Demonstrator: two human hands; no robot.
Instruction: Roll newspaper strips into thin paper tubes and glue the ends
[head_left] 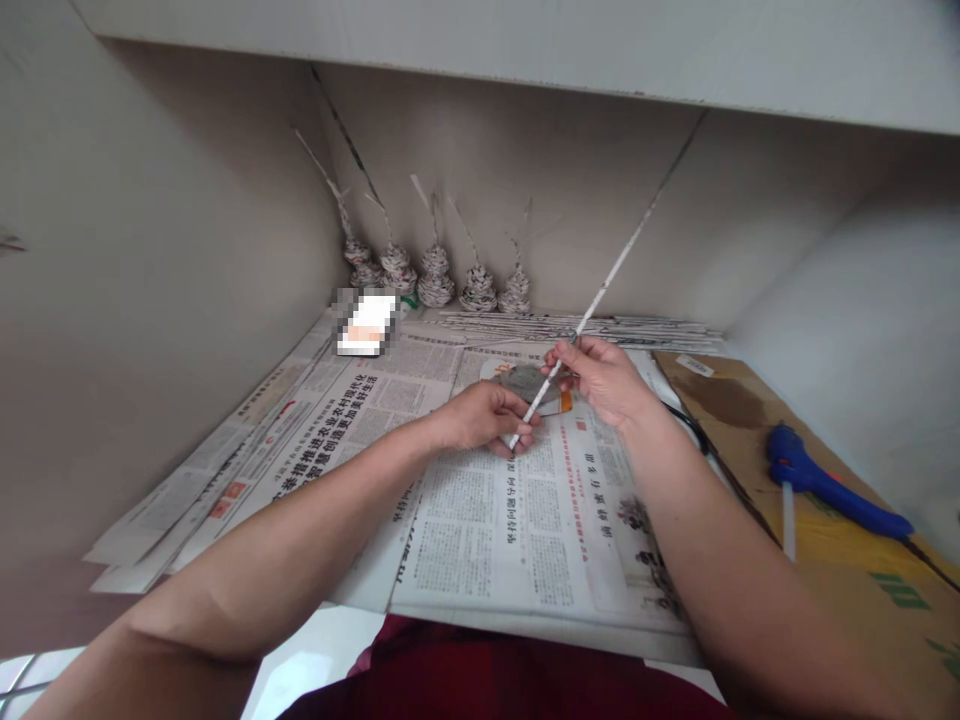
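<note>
A long thin rolled-paper stick (pixel 621 262) slants from the middle of the table up toward the shelf at the upper right. My left hand (pixel 491 415) pinches its lower end between thumb and fingers. Farther up the stick, my right hand (pixel 592 375) is closed around it, fingers curled. Beneath both hands lie spread newspapers (pixel 480 520). Partly hidden behind my right hand is a dark grey round shape (pixel 521 383) on the paper. A bundle of similar paper sticks (pixel 645 332) lies along the back wall.
Several woven paper gourd shapes (pixel 435 278) stand at the back left, thin stems upward. Near them lies a blurred-out bright rectangle (pixel 367 325). At right, a blue glue gun (pixel 832 495) with a cord rests on cardboard (pixel 720 400). A shelf edge (pixel 525 75) overhangs the table.
</note>
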